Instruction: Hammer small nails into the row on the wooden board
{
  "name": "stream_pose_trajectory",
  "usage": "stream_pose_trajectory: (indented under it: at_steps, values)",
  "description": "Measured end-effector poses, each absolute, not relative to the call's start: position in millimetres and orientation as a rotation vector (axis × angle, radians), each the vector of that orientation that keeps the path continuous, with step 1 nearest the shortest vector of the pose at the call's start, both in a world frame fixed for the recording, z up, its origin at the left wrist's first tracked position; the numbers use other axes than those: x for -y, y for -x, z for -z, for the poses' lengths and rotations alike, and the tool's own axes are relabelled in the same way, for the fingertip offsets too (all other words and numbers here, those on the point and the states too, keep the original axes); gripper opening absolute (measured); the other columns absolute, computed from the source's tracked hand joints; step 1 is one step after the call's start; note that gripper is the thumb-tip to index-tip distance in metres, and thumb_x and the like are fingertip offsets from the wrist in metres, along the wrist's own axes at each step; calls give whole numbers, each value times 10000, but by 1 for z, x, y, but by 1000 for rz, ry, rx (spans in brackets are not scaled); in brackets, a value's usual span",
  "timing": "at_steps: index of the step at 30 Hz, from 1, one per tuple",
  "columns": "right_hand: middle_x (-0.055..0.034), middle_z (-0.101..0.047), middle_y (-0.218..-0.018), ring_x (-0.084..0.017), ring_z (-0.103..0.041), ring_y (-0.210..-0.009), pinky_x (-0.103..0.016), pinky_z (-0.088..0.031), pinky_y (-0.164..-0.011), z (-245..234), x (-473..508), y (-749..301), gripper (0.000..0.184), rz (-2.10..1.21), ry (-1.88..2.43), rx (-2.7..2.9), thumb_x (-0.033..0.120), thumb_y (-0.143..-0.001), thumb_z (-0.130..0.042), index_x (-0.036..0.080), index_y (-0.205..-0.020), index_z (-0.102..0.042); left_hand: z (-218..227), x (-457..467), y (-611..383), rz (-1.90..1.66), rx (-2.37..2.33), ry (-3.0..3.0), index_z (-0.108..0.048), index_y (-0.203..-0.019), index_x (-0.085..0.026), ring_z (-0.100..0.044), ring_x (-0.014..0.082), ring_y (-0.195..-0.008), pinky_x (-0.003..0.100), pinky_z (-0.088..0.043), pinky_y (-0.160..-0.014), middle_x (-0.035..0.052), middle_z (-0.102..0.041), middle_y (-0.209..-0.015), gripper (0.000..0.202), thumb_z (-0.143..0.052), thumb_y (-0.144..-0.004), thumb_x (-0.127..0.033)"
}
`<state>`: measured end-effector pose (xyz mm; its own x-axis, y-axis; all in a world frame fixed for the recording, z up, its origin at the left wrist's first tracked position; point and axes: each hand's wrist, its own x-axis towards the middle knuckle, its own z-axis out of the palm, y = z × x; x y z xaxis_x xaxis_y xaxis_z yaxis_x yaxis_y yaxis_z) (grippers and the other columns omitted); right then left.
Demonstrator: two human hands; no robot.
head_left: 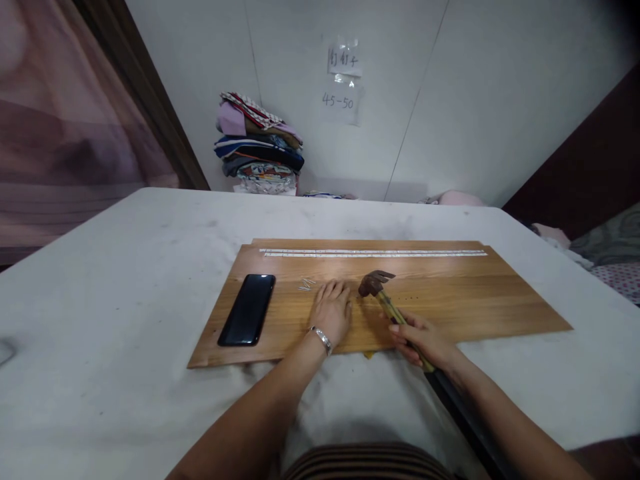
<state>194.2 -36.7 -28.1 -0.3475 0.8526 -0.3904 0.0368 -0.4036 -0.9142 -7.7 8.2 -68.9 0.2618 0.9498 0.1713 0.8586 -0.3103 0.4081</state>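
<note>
A claw hammer (400, 316) with a rusty head and a yellow and black handle is gripped by my right hand (416, 339). Its head is over the middle of a wooden board (475, 300), claw pointing up and right. My left hand (331, 312), with a bracelet (321, 339) at the wrist, lies palm down on the board, fingers stretched out. Just beyond its fingertips are several loose nails (306, 285). Right of the hammer head, a short row of small dark dots (411, 298) marks the wood; I cannot tell if they are nail heads.
A black phone (247, 310) lies on the board's left part. Two white measuring strips (373, 253) run along its far edge. The board rests on a white-covered table (115, 320). Folded clothes (260, 147) are stacked by the wall, left of paper signs (343, 100). A pink curtain (75, 127) hangs left.
</note>
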Motion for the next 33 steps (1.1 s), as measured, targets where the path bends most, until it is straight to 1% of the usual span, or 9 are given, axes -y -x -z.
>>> stream_pose_trajectory:
  at_steps: [4,7,12,17,22,27,30,33]
  values:
    - [122,-421,-469,-32,-293,-276,-163,-212,-287,29,36,-194,347,-1815,1293,1212,408,-703,-634,196,-914,-458,68,-8,8,-563,-1684,-2289,-570,-1210,-172,-383,236,-1298,439,-262,-1119,81,-493,-1382,356,-442,-880,-212]
    - [124,-415,-450,-31,-279,-275,-166,-202,-290,28,36,-194,345,-1804,1289,1220,421,-703,-640,199,-889,-452,69,-9,8,-565,-1684,-2302,-571,-1209,-178,-382,232,-1296,436,-258,-1121,76,-493,-1383,352,-437,-886,-222]
    - [127,-407,-440,-39,-286,-276,-169,-193,-292,27,37,-195,376,-1817,1291,1193,417,-698,-640,198,-946,-460,69,-9,7,-557,-1692,-2305,-571,-1214,-168,-382,237,-1295,420,-259,-1123,70,-502,-1376,360,-441,-882,-221]
    - [129,-402,-434,-39,-283,-279,-171,-201,-290,29,37,-195,395,-1821,1290,1174,422,-679,-657,198,-938,-460,70,-10,7,-579,-1682,-2314,-572,-1206,-171,-387,234,-1289,425,-267,-1118,75,-498,-1378,351,-450,-880,-220]
    - [133,-384,-427,-39,-272,-272,-169,-195,-287,28,38,-197,418,-1822,1285,1167,436,-681,-649,197,-971,-466,72,-10,7,-566,-1683,-2318,-576,-1195,-174,-387,238,-1291,427,-269,-1115,73,-496,-1379,343,-453,-879,-225]
    - [125,-406,-446,-37,-290,-275,-171,-208,-293,29,36,-195,429,-1816,1301,1173,440,-664,-661,194,-960,-471,71,-10,7,-562,-1688,-2316,-570,-1211,-172,-385,239,-1295,425,-264,-1119,69,-493,-1385,356,-445,-880,-219]
    - [133,-377,-410,-42,-274,-275,-171,-201,-293,28,36,-195,424,-1811,1288,1191,454,-676,-654,192,-958,-475,72,-10,7,-559,-1692,-2315,-573,-1207,-169,-382,242,-1298,425,-266,-1117,70,-496,-1382,353,-444,-883,-226]
    - [131,-389,-414,-41,-261,-274,-170,-196,-288,27,37,-196,410,-1810,1267,1192,448,-695,-648,196,-963,-467,74,-10,7,-570,-1699,-2311,-570,-1208,-178,-379,242,-1300,429,-268,-1114,65,-499,-1380,352,-448,-883,-231]
